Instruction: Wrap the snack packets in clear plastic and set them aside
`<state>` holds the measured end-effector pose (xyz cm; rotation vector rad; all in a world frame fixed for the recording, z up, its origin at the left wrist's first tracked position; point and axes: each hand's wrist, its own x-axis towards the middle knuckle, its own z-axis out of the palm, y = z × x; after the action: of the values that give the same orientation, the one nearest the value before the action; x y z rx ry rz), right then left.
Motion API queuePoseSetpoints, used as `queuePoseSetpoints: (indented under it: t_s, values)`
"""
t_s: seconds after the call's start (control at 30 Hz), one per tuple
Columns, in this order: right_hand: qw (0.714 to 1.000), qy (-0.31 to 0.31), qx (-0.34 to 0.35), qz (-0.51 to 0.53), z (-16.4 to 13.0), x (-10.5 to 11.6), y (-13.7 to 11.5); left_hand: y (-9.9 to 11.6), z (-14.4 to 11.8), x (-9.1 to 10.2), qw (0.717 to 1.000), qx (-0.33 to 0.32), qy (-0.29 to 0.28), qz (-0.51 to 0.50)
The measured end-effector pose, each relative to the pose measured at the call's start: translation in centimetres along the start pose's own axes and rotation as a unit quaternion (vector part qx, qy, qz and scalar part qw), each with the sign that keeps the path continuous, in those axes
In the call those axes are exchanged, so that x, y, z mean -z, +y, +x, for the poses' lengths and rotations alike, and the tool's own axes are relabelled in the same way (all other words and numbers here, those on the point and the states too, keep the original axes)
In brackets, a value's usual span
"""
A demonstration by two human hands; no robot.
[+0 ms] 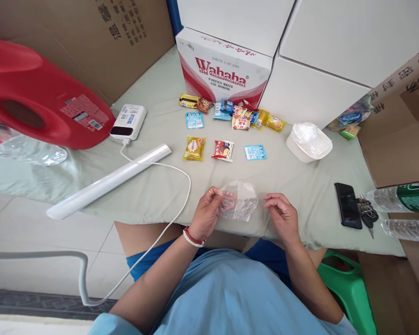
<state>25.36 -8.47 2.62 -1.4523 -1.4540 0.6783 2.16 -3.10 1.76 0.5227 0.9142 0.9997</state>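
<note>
A clear, crinkled plastic bag [242, 201] hangs over the front part of the table. My left hand [208, 209] pinches its left edge between thumb and fingers, and some fingers show pinkish through the film. My right hand [282, 216] is just right of the bag, apart from it, fingers loosely bent and nothing visible in them. Beyond the bag, a yellow-wrapped snack [194, 148], a red-and-white snack packet [223, 150] and a light blue packet [255, 152] lie in a row. Another light blue packet [194, 120] lies behind them.
Several wrapped snacks [240, 117] are heaped before the Wahaha carton [223, 70]. A white bowl [309, 151] with crumpled plastic film stands right, near a phone [348, 204] and bottles [401, 197]. Leftward are a white tube [108, 181], cable, power bank [128, 122] and red jug [45, 93].
</note>
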Motion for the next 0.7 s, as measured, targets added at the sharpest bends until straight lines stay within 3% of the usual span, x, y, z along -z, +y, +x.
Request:
queuePoseSetpoints:
  t_s: [0.17,0.37,0.57,0.7]
  values:
    - [0.999,-0.045,0.019,-0.003,-0.5,-2.7,-2.0,-0.3,-0.2,-0.4,0.999,0.007,-0.026,-0.017]
    - [0.991,-0.063,-0.115,0.013,-0.2,-6.7,-1.6,-0.5,-0.8,-1.1,0.997,-0.016,-0.06,-0.052]
    - [0.961,-0.077,-0.19,0.187,0.9,-4.7,-1.3,-0.1,-0.3,-0.1,0.995,-0.009,-0.03,-0.097]
    - [0.952,-0.042,-0.173,0.247,0.7,-2.5,-1.2,0.1,0.5,1.0,0.992,-0.022,0.012,-0.123]
